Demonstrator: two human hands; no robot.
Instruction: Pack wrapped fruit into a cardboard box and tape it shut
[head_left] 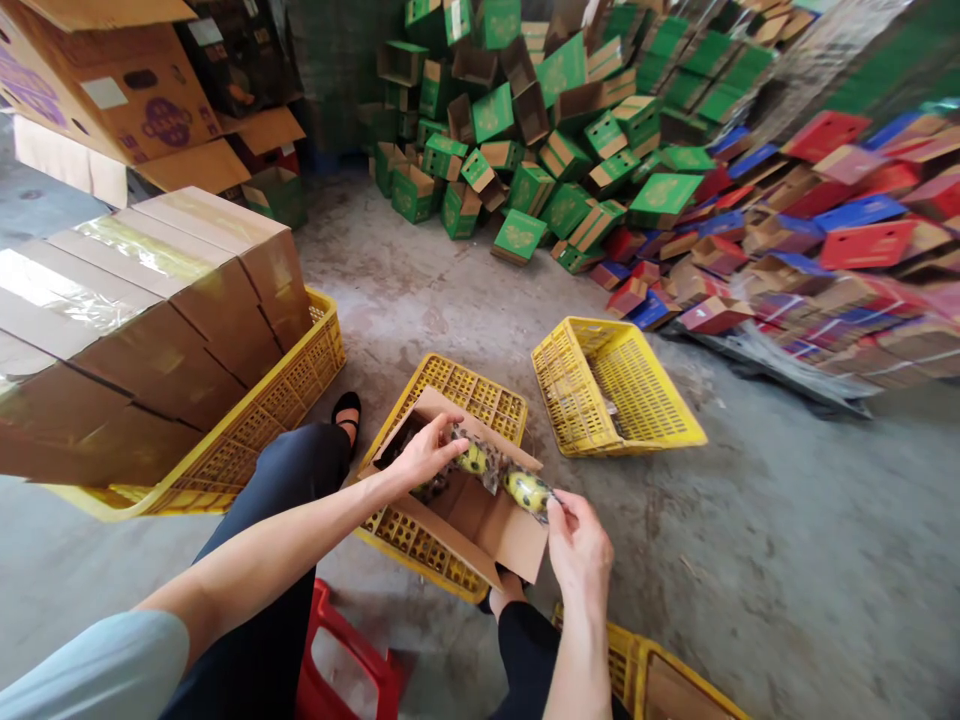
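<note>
An open cardboard box (480,510) rests on an upturned yellow crate (480,388) in front of my legs. Above the box, my left hand (433,452) grips a clear plastic packet (474,458) with something yellow-green and dark-spotted inside. A second clear packet (527,492) of the same look hangs beside it, its right end pinched between the thumb and fingers of my right hand (579,545). Whether the two packets are joined I cannot tell. Dark wrapped contents lie at the box's left end, partly hidden by my left hand.
At left, tall cardboard cartons (150,310) stand in a yellow crate (247,440). Another yellow crate (607,390) lies at right. A red stool (349,650) is below me. Green boxes (521,235) and red and blue boxes (870,245) are heaped behind.
</note>
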